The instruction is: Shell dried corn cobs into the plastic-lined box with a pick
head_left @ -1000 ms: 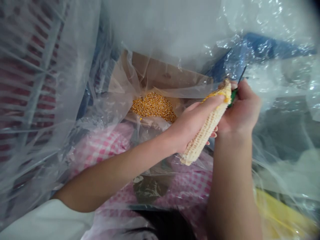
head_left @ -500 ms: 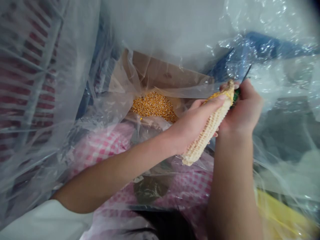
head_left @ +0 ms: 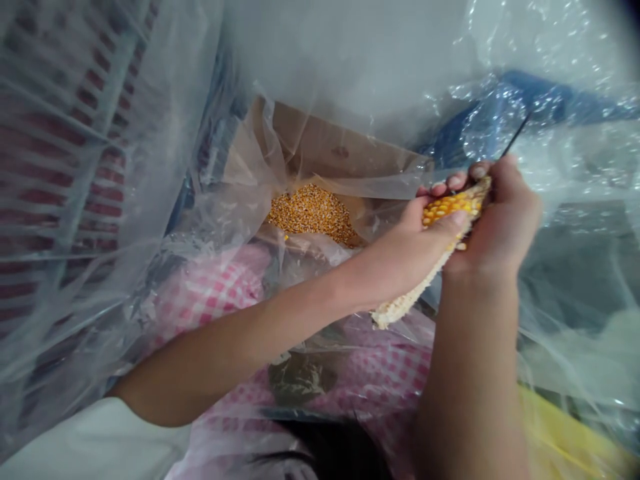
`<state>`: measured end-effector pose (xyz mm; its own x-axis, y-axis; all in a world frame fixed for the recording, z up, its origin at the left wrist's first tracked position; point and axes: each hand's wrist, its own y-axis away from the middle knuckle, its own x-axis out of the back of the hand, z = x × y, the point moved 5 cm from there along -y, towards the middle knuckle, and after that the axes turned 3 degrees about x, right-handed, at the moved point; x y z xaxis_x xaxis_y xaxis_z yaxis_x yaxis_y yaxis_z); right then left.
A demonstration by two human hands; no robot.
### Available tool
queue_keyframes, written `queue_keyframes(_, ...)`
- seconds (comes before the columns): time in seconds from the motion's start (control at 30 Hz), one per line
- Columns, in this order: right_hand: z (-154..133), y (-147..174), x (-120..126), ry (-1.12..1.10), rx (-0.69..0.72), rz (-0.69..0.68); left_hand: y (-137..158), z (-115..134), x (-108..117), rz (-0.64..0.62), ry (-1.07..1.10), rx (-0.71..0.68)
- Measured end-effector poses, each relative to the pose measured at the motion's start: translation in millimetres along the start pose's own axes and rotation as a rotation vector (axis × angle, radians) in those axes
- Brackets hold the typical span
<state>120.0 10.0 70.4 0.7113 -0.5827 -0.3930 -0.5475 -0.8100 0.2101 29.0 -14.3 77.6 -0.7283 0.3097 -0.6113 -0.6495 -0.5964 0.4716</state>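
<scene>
Yellow kernels (head_left: 445, 207) could miss the carton (head_left: 360, 153), because left grip (head_left: 400, 263) clasps the cob (head_left: 405, 303) near its right edge; right grip (head_left: 505, 227) clutches dark tool (head_left: 516, 135).

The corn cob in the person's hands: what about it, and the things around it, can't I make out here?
All in the head view:
- Corn cob: partly hidden by the left hand.
- Thin dark rod: its lower end is hidden by the right hand.
- Kernel pile: its kernels are too small to count.
- Slatted crate: blurred behind plastic sheeting, cut off by the left edge.
</scene>
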Motion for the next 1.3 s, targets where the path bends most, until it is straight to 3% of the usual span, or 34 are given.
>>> queue_keyframes(0.1,0.5,1.4,-3.0,0.008,-0.072,0.08,4.1,3.1,1.9,0.023,0.03,-0.008)
queue_keyframes(0.33,1.0,5.1,-9.1,0.013,-0.013,0.065,-5.8,0.0,-1.1,-0.072,0.235,0.005)
queue_keyframes(0.47,1.7,5.3,-10.1,0.022,-0.026,0.03,-6.1,-5.7,2.3,-0.022,0.177,0.0)
queue_keyframes(0.6,-2.9,3.8,-6.4,0.034,-0.014,0.044,-0.8,-4.6,-0.3,-0.058,0.134,0.045)
queue_keyframes(0.7,-2.3,5.8,-7.2,0.032,-0.011,0.039,-1.0,-1.3,-4.6,-0.116,0.194,0.036)
queue_keyframes(0.83,0.6,9.5,-12.8,0.047,0.024,-0.009,-5.1,-2.5,-1.9,-0.057,0.271,-0.015)
queue_keyframes(1.07,-2.8,7.0,-8.9,0.028,0.015,-0.002,-1.4,-7.1,-0.6,-0.05,0.176,0.074)
queue_keyframes(1.2,-0.5,8.8,-10.0,0.013,0.041,0.009,-3.1,2.3,-7.2,-0.165,0.322,-0.078)
queue_keyframes(1.3,2.0,10.0,-13.3,0.014,0.048,-0.018,-5.0,-1.1,-4.4,-0.076,0.331,-0.065)
